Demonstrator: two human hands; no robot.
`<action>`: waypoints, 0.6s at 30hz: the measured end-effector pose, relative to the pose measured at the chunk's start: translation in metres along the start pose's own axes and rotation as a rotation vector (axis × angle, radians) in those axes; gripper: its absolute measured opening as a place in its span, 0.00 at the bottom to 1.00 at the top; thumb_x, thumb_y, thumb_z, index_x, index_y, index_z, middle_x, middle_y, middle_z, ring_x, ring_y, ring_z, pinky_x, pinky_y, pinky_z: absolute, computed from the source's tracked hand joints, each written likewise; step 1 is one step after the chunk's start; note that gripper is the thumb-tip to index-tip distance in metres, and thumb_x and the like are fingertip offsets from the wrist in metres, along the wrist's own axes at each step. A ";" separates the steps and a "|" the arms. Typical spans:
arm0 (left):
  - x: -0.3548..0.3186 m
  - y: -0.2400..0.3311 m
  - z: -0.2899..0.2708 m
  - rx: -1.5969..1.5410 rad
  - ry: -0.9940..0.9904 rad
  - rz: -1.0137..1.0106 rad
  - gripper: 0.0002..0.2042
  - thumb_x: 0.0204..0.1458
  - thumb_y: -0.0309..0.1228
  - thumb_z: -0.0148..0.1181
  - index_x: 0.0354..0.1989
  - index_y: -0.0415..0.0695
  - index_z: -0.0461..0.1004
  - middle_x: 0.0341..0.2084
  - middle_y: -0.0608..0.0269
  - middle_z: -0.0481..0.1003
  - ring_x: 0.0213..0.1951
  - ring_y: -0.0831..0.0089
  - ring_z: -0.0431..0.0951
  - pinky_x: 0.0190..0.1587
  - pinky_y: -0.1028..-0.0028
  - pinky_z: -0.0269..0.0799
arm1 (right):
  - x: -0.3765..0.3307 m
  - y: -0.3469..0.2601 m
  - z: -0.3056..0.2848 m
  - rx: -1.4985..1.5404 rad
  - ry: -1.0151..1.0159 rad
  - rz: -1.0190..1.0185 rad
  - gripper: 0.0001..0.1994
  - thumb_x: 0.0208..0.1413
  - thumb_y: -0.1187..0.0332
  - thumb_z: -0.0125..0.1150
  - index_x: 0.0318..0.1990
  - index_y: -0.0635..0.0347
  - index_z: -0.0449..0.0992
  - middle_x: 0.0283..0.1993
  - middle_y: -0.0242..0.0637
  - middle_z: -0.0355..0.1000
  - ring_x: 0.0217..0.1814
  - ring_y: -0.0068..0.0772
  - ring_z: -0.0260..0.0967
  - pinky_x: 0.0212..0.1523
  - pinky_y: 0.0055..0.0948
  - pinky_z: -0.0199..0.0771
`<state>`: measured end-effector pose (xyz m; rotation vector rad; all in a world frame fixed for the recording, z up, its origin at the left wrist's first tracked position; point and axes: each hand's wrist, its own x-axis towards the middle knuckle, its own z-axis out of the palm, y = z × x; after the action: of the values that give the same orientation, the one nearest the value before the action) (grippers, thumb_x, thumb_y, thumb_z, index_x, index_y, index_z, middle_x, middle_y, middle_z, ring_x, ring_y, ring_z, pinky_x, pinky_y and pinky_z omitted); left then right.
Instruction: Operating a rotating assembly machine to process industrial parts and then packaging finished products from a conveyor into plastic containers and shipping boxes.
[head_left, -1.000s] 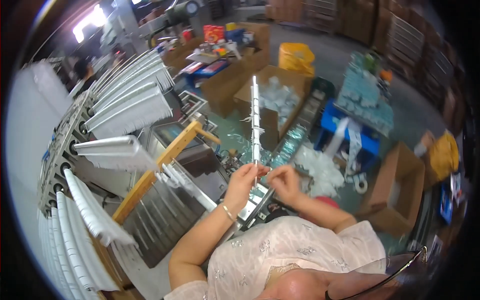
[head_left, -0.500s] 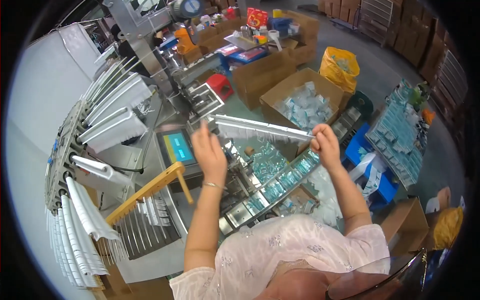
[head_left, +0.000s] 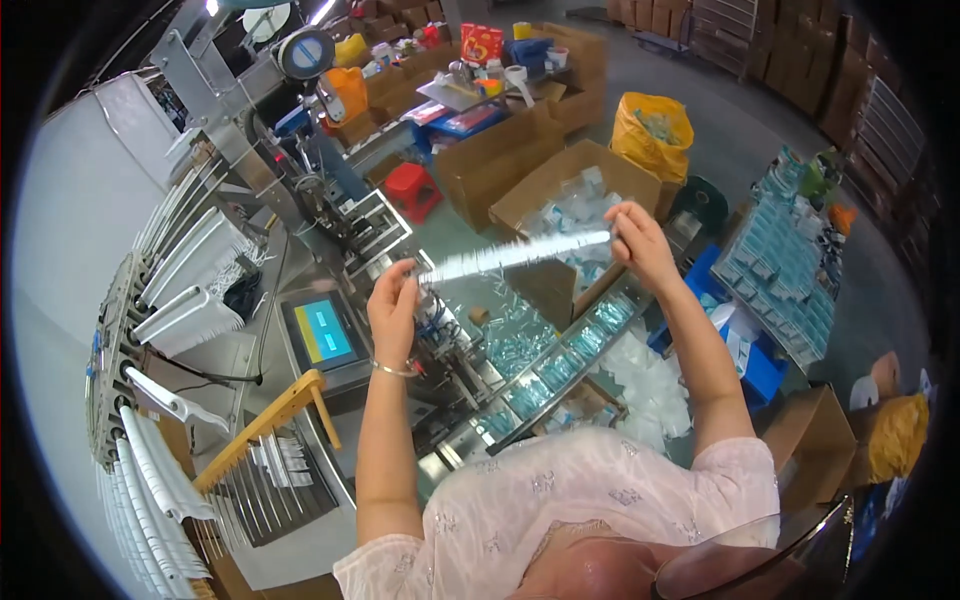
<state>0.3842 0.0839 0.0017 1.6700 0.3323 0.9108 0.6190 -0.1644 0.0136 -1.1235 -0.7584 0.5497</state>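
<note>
A long thin rod strung with many small white pieces (head_left: 515, 257) stretches between my hands above the machine. Motion blurs it, so the pieces cannot be told apart. My right hand (head_left: 645, 250) pinches its right end, held a little higher. At the other end, the fingers of my left hand (head_left: 392, 312) are closed on the rod's tip. Below my left hand is a small touch screen (head_left: 324, 331) on the machine. To the left, a round rack (head_left: 113, 350) carries several rods hung with similar white pieces.
A yellow wooden rack (head_left: 262, 425) with metal rods stands at lower left. A conveyor (head_left: 560, 372) carries teal packets beneath my arms. Beyond are a cardboard box of packets (head_left: 530, 205), a red stool (head_left: 410, 190) and a yellow bag (head_left: 650, 135). Stacked teal packets (head_left: 775, 265) lie at right.
My left hand has come down and its fingers have closed on the rod's left end. That end has dropped, while the right end has risen. The view has shifted slightly.
</note>
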 end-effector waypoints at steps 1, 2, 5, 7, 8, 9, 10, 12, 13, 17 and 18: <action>0.001 0.002 -0.001 0.006 0.008 -0.001 0.11 0.52 0.25 0.46 0.44 0.39 0.66 0.18 0.74 0.61 0.20 0.87 0.59 0.22 0.86 0.53 | 0.002 0.002 -0.001 0.005 -0.009 0.002 0.07 0.58 0.65 0.41 0.37 0.56 0.64 0.21 0.22 0.53 0.15 0.11 0.46 0.15 0.12 0.42; 0.001 0.004 -0.001 -0.030 0.001 -0.041 0.12 0.52 0.26 0.46 0.44 0.39 0.66 0.18 0.74 0.61 0.20 0.87 0.58 0.22 0.86 0.53 | 0.005 0.004 0.000 0.004 -0.003 -0.013 0.07 0.58 0.65 0.41 0.37 0.56 0.64 0.17 0.22 0.52 0.14 0.11 0.45 0.14 0.13 0.42; 0.010 0.009 -0.003 -0.089 0.003 -0.080 0.11 0.53 0.27 0.44 0.44 0.39 0.65 0.17 0.74 0.60 0.20 0.86 0.57 0.22 0.86 0.51 | 0.020 0.004 0.002 0.022 -0.029 -0.012 0.07 0.58 0.65 0.42 0.37 0.56 0.64 0.20 0.21 0.53 0.15 0.10 0.46 0.17 0.11 0.43; 0.014 0.010 -0.005 -0.121 0.037 -0.070 0.11 0.53 0.27 0.45 0.43 0.39 0.66 0.17 0.74 0.60 0.19 0.87 0.56 0.22 0.86 0.50 | 0.029 0.001 0.006 -0.026 -0.049 -0.036 0.07 0.58 0.65 0.42 0.37 0.56 0.64 0.20 0.21 0.53 0.15 0.10 0.46 0.16 0.12 0.43; 0.017 0.012 -0.004 -0.146 0.077 -0.075 0.09 0.53 0.26 0.45 0.41 0.39 0.66 0.17 0.74 0.60 0.18 0.87 0.55 0.21 0.86 0.49 | 0.034 0.000 0.007 0.013 -0.044 -0.034 0.06 0.58 0.66 0.42 0.37 0.56 0.63 0.18 0.21 0.53 0.15 0.10 0.47 0.15 0.11 0.42; 0.020 0.013 -0.004 -0.144 0.084 -0.069 0.09 0.53 0.26 0.45 0.41 0.39 0.66 0.17 0.74 0.60 0.18 0.87 0.55 0.21 0.86 0.49 | 0.039 -0.001 0.009 0.014 -0.052 -0.037 0.06 0.58 0.66 0.42 0.37 0.56 0.63 0.18 0.21 0.53 0.15 0.10 0.47 0.15 0.11 0.42; 0.023 0.014 -0.003 -0.166 0.131 -0.063 0.09 0.52 0.26 0.45 0.41 0.40 0.67 0.17 0.75 0.60 0.19 0.88 0.56 0.20 0.87 0.49 | 0.044 -0.002 0.011 0.033 -0.058 -0.052 0.06 0.57 0.66 0.42 0.37 0.56 0.63 0.17 0.21 0.53 0.15 0.10 0.47 0.15 0.11 0.42; 0.029 0.018 -0.001 -0.179 0.237 -0.034 0.07 0.51 0.26 0.46 0.37 0.41 0.69 0.16 0.75 0.61 0.19 0.89 0.58 0.19 0.88 0.49 | 0.053 -0.005 0.015 0.045 -0.058 -0.073 0.06 0.57 0.67 0.42 0.37 0.56 0.63 0.16 0.22 0.53 0.15 0.10 0.47 0.14 0.11 0.42; 0.033 0.018 -0.002 -0.158 0.280 -0.030 0.07 0.51 0.26 0.46 0.36 0.41 0.69 0.16 0.75 0.61 0.18 0.89 0.57 0.19 0.88 0.49 | 0.059 -0.005 0.018 0.031 -0.077 -0.098 0.05 0.57 0.67 0.42 0.37 0.56 0.63 0.16 0.22 0.54 0.15 0.10 0.48 0.14 0.11 0.43; 0.058 0.018 -0.007 -0.106 0.442 -0.068 0.08 0.46 0.24 0.44 0.33 0.41 0.70 0.14 0.75 0.61 0.16 0.88 0.56 0.16 0.87 0.48 | 0.087 -0.004 0.029 0.008 -0.131 -0.128 0.05 0.56 0.68 0.44 0.37 0.56 0.64 0.17 0.22 0.56 0.15 0.10 0.49 0.14 0.11 0.45; 0.067 0.017 -0.008 -0.100 0.500 -0.116 0.09 0.45 0.24 0.43 0.32 0.42 0.70 0.13 0.76 0.61 0.15 0.88 0.55 0.16 0.87 0.48 | 0.098 -0.002 0.034 0.000 -0.139 -0.141 0.05 0.56 0.68 0.44 0.37 0.56 0.65 0.18 0.22 0.57 0.15 0.11 0.50 0.14 0.11 0.45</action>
<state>0.4182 0.1269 0.0439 1.3015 0.7015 1.2304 0.6553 -0.0738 0.0485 -1.0297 -0.9509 0.5121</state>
